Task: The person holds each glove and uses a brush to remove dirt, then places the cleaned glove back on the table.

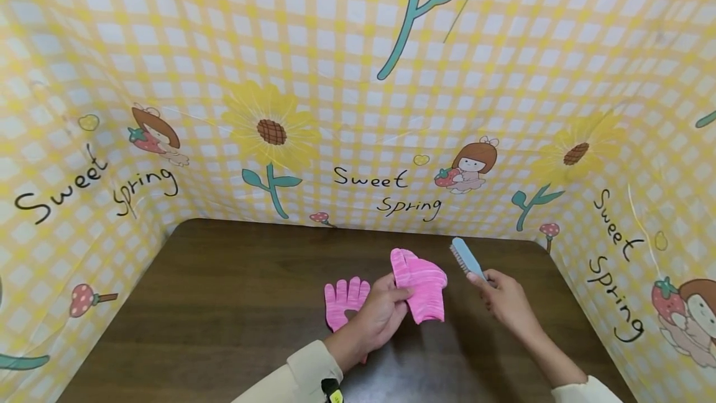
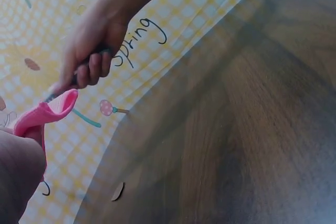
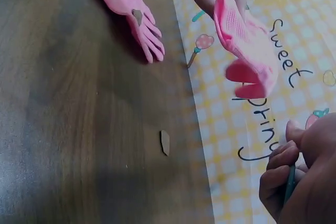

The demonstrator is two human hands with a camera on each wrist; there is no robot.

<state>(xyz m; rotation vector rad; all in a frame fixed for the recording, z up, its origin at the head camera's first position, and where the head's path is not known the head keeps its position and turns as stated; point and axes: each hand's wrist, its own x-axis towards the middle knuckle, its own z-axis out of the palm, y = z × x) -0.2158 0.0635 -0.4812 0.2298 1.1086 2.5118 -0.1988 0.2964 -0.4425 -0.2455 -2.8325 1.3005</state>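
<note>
Pink glove (image 1: 426, 292) is in left hand (image 1: 381, 316), brush (image 1: 467, 255) in right hand (image 1: 508, 302).

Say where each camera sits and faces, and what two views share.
Head: on the head, facing forward and down at table, held glove, lying glove, brush; left hand, right hand, sleeves show.
Left wrist: on that wrist, facing table, cloth; both hands, one sleeve show.
Right wrist: on that wrist, facing both gloves; both hands show.
Head and right wrist share both gloves.

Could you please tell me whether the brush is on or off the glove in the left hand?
Off: the head view shows dark table between the brush and the held pink glove.
</note>
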